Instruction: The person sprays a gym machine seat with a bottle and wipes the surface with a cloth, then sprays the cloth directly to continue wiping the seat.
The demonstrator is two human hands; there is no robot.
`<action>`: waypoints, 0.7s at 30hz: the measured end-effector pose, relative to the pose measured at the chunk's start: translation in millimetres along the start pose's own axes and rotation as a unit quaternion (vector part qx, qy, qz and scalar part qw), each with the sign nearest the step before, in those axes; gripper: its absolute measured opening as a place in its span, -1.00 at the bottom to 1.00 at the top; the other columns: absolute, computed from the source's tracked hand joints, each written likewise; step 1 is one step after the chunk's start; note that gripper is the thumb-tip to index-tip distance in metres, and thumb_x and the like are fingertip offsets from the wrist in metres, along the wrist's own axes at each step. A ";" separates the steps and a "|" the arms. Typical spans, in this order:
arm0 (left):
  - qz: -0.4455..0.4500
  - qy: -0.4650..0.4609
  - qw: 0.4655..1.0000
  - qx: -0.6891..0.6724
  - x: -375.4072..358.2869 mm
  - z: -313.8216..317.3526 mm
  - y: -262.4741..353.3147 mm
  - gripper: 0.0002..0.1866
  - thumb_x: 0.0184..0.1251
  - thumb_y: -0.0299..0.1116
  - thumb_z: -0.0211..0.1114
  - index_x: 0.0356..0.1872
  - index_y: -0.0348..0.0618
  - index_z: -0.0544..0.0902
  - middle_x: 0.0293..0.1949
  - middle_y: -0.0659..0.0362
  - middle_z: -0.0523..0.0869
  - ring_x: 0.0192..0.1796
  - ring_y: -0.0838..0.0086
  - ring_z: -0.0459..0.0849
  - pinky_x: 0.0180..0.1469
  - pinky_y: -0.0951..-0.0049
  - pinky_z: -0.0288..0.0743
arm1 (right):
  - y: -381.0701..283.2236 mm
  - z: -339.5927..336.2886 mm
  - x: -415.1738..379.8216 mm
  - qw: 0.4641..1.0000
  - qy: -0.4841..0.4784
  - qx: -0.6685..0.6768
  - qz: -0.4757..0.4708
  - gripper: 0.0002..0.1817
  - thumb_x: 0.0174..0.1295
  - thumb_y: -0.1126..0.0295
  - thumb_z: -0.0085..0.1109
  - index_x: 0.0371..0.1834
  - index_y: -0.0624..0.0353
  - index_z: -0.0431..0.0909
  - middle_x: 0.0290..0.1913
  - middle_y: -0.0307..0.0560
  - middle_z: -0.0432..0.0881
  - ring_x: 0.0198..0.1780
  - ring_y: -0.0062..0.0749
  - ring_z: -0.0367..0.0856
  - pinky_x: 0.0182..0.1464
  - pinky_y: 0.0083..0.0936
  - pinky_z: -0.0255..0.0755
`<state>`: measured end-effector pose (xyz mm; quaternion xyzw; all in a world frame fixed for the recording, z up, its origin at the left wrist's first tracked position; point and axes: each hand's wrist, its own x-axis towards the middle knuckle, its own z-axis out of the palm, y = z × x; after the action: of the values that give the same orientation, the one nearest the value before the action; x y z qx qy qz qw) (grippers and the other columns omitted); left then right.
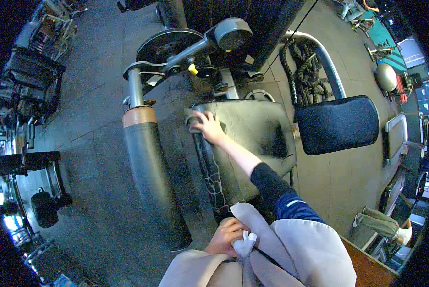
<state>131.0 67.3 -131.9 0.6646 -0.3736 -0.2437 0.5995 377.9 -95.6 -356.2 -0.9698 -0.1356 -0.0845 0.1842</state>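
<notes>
Fingers spread, a person's right hand (209,128) reaches to the corner of a worn pad (257,138) beside a long roller (152,162); the left hand (225,236) pinches white material (245,245). Overreaching could cause a slip; anything beneath the blurred fingers is unclear.

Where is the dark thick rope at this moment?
In the head view, right of centre near the top: the rope is bunched inside the curved metal frame, just above the rounded black pad in the picture.

The person wears a black-and-blue sleeve (286,196) with a white stripe (296,203) and pale grey cloth (312,251).
</notes>
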 end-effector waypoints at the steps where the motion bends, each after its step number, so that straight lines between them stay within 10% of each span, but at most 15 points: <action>1: 0.004 0.002 1.000 -0.003 -1.1 0.2 -0.9 -0.52 -0.47 -0.21 0.41 -0.32 -0.12 0.64 -0.16 0.21 0.65 -0.08 0.21 0.57 -0.02 0.24 0.43 | 3.3 4.6 15.5 1.000 -0.010 -0.013 0.010 -0.49 -0.14 0.52 0.19 -0.06 -0.30 0.62 0.37 -0.20 0.23 0.25 0.00 0.25 0.07 0.00 0.27; 8: -0.006 -0.014 1.000 -0.018 -6.0 1.1 -2.6 -0.49 -0.52 -0.22 0.38 -0.32 -0.15 0.63 -0.10 0.17 0.62 -0.02 0.17 0.54 0.02 0.22 0.42 | -24.7 -3.3 -2.0 0.999 -0.047 -0.012 0.019 -0.64 0.02 0.41 0.13 -0.07 -0.20 0.62 0.32 -0.14 0.31 0.24 -0.04 0.25 0.09 0.07 0.24; 21: -0.008 -0.025 1.000 -0.009 0.9 3.8 -9.0 -0.44 -0.56 -0.24 0.39 -0.27 -0.09 0.63 -0.12 0.21 0.61 -0.01 0.19 0.53 0.07 0.22 0.37 | -101.0 -53.1 -301.9 0.959 -0.197 0.104 -0.176 -0.71 -0.01 0.23 0.08 -0.17 -0.21 0.63 0.39 -0.24 0.24 0.23 -0.08 0.29 0.08 -0.01 0.25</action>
<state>130.4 64.3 -141.2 0.6559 -0.3814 -0.2682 0.5936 55.7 -95.3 -338.3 -0.9037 -0.3453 0.0916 0.2363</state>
